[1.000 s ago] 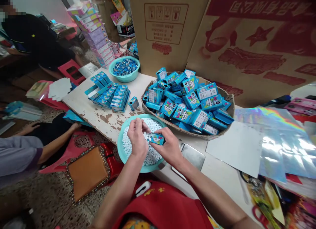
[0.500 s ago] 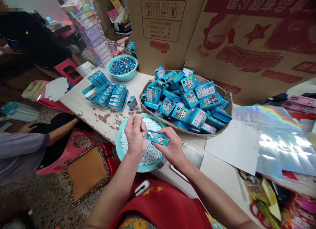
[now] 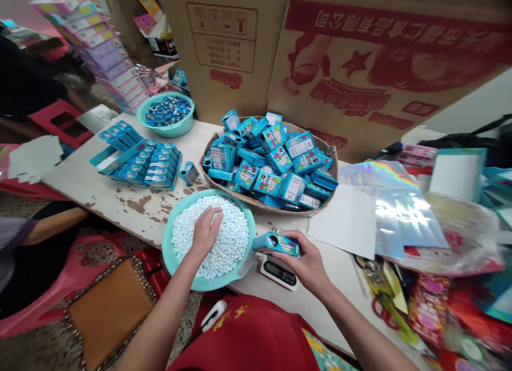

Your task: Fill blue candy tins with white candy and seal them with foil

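Note:
My left hand [image 3: 205,231] rests palm down in a teal bowl [image 3: 172,259] full of small white tablets [image 3: 228,243], fingers curled into the pile. My right hand [image 3: 306,261] grips a small blue box [image 3: 277,244] with its open end turned toward the bowl, held just over a small digital scale [image 3: 279,271]. Beyond them stands a wicker basket [image 3: 330,163] heaped with the same blue boxes [image 3: 272,157].
Rows of blue boxes [image 3: 148,160] lie at the table's left, with a teal bowl of blue wrapped sweets [image 3: 166,112] behind. Holographic sheets [image 3: 396,211] and white paper [image 3: 348,227] lie right. Big cardboard cartons [image 3: 352,66] stand behind. Another person's arm [image 3: 52,227] is at left.
My hands have parted: the right hand carried the blue box to the right over the scale, and the left hand dropped into the tablets. The camera has swung right.

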Available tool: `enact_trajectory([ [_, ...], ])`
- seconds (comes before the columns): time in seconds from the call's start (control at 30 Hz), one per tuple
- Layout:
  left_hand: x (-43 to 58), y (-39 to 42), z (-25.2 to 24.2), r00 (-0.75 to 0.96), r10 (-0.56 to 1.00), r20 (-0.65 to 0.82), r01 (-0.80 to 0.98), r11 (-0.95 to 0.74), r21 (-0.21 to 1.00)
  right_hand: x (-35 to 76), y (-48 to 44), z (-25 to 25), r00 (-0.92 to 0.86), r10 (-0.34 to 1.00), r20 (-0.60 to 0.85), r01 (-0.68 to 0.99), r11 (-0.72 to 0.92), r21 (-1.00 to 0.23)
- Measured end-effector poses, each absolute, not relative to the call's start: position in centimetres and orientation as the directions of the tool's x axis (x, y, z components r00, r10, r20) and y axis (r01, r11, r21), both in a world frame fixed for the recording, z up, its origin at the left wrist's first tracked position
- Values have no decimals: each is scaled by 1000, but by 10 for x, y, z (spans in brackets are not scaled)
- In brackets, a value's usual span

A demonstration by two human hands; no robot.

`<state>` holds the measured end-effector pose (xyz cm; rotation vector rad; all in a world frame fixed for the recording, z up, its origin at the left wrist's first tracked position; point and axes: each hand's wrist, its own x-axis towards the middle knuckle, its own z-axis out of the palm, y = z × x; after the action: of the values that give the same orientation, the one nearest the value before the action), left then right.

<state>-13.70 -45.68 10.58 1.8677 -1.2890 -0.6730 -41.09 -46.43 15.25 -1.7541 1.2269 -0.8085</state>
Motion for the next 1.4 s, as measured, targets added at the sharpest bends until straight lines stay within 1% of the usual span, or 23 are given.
enact_trajectory([
  [0.03,-140,-454,93,259,-966,-14,-669,-189,719,-427,-460,144,278,-960,27,-476,-162,-865],
  [0.07,-144,-451,83,196,-980,-22,-760,-166,629,-441,-456,134,242,-970,22,-522,-149,-840],
  [0.13,-153,-445,68,145,-989,-31,-868,-142,475,-462,-449,113,189,-981,39,-574,-143,-806],
  [0.23,-164,-441,60,139,-990,-9,-939,-135,316,-476,-443,81,134,-989,56,-597,-126,-792],
  [0.33,-167,-443,58,157,-987,41,-964,-144,223,-478,-441,59,113,-992,50,-574,-106,-812],
  [0.47,-165,-446,56,142,-987,79,-975,-126,186,-482,-439,50,77,-996,-45,-573,-8,-820],
  [0.7,-165,-449,51,148,-984,96,-978,-131,163,-505,-447,63,-53,-994,-98,-525,112,-844],
  [0.9,-162,-453,48,128,-987,93,-982,-113,151,-514,-443,60,-159,-972,-175,-517,233,-824],
  [1.03,-156,-456,40,88,-985,146,-986,-65,156,-519,-439,51,-224,-955,-194,-452,278,-847],
  [1.13,-153,-457,36,90,-978,188,-988,-64,137,-524,-437,43,-245,-944,-220,-397,305,-866],
  [1.23,-151,-458,36,85,-980,178,-992,-66,111,-528,-434,38,-262,-936,-234,-375,323,-869],
  [1.3,-148,-458,38,56,-986,158,-992,-38,117,-529,-434,36,-285,-926,-246,-364,342,-866],
  [1.4,-143,-460,36,-5,-991,132,-984,28,175,-534,-435,33,-323,-909,-263,-354,373,-858],
])
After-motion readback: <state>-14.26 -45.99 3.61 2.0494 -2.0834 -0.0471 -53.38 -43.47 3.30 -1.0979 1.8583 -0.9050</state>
